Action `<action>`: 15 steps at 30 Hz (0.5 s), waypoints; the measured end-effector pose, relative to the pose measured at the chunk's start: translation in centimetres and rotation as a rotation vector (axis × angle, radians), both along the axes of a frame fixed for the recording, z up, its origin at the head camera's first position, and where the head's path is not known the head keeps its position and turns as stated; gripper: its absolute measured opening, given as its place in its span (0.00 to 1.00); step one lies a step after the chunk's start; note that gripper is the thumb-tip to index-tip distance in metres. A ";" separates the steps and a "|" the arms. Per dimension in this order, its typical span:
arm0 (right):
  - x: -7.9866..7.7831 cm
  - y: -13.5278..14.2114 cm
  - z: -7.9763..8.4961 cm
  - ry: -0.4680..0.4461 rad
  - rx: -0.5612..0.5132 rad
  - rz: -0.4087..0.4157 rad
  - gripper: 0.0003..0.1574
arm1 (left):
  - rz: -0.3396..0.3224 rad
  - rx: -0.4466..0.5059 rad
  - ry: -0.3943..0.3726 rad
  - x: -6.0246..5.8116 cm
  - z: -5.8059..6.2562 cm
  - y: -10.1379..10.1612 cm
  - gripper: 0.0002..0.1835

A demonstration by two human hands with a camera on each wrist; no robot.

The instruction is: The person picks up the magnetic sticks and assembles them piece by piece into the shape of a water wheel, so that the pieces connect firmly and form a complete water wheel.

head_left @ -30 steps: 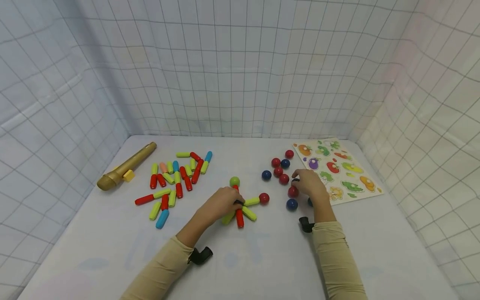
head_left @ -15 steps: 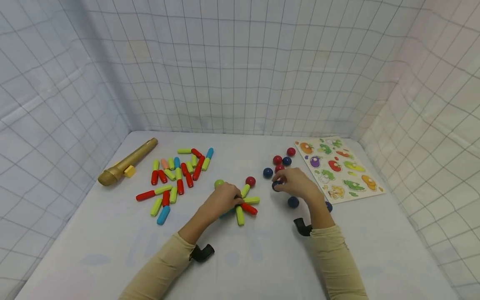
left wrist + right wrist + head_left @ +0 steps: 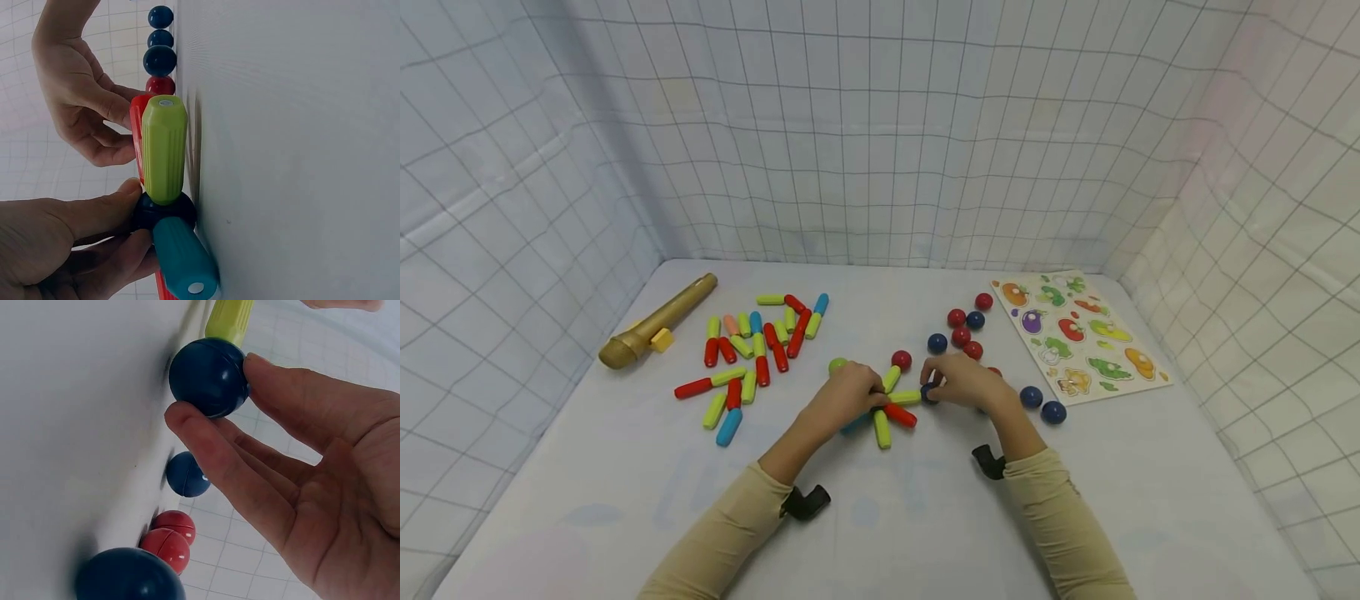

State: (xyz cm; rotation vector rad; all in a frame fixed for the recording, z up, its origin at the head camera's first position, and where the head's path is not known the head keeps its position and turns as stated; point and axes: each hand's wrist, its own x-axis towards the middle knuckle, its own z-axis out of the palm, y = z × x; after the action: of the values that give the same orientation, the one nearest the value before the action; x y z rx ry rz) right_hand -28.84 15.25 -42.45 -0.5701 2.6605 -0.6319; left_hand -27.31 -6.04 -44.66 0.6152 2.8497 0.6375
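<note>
In the head view my left hand (image 3: 848,398) is at the middle of a star of short sticks. The left wrist view shows its thumb and fingers pinching the dark blue ball (image 3: 164,212) at the hub. A lime stick (image 3: 164,150), a blue stick (image 3: 184,259) and red sticks stand out from that hub. A red ball (image 3: 902,360) caps one lime stick, and a green ball (image 3: 837,366) shows behind the left hand. My right hand (image 3: 966,382) pinches another dark blue ball (image 3: 209,376) at the end of a lime stick (image 3: 904,398).
Loose red and dark blue balls (image 3: 937,343) lie around the right hand. A vegetable picture board (image 3: 1071,333) is at the right. Several coloured sticks (image 3: 762,371) are scattered at the left, beside a gold microphone-shaped object (image 3: 662,321) with a yellow block (image 3: 662,340).
My right hand has picked up a dark blue ball and carried it left to the lime stick's end. Under my left hand the star of sticks has turned.
</note>
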 end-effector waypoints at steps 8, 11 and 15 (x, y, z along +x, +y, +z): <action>-0.5 0.1 -0.3 0.042 -0.029 -0.004 0.10 | -0.067 -0.075 -0.015 -0.3 0.7 -0.5 0.13; -0.7 0.0 -0.7 0.067 -0.041 -0.008 0.09 | -0.081 -0.102 -0.027 -0.1 0.8 -0.7 0.14; -0.8 0.0 -1.1 0.083 -0.062 -0.018 0.09 | -0.081 -0.097 -0.026 0.2 0.8 -0.7 0.14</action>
State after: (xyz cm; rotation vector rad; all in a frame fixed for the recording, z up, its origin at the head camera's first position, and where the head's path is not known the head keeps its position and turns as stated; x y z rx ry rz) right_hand -29.68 15.29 -43.60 -0.6021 2.7340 -0.7127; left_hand -27.14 -6.77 -43.84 0.6962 2.7956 0.4877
